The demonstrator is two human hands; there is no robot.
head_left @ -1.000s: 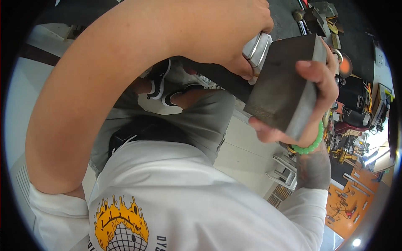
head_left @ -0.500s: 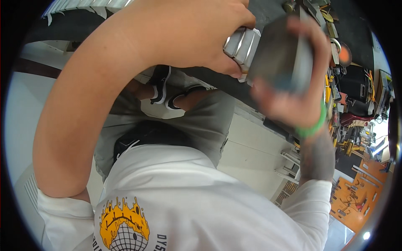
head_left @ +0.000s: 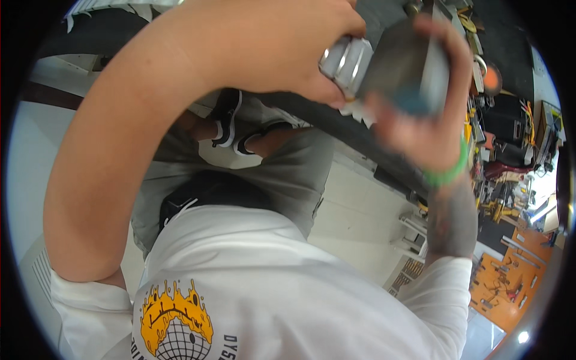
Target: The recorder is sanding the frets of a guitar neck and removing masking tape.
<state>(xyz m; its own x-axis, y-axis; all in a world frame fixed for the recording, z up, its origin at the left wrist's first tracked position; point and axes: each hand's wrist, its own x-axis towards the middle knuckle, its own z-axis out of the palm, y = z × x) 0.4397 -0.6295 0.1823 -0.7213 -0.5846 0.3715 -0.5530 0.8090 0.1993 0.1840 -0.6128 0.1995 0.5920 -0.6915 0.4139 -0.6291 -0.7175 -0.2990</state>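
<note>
Fingers [head_left: 459,57] spread wide, the right hand [head_left: 441,135] grips the blurred grey block [head_left: 393,63] just beside the silver bars [head_left: 348,63], while the left hand [head_left: 318,51] clamps those between thumb and fingertips, probably for steadiness.

Workshop, by the look of it; small-scale bench work. Dark counter [head_left: 384,13] with a crowded far end: metal pieces and brass-coloured bits [head_left: 471,27], a black boxy unit [head_left: 503,117], yellow-and-black tools [head_left: 501,210] packed close together. Beyond these, an orange board [head_left: 492,294] bearing many small hand tools, evidently a tool panel. Pale, hard floor [head_left: 360,210]. Finer items too small to identify.
</note>
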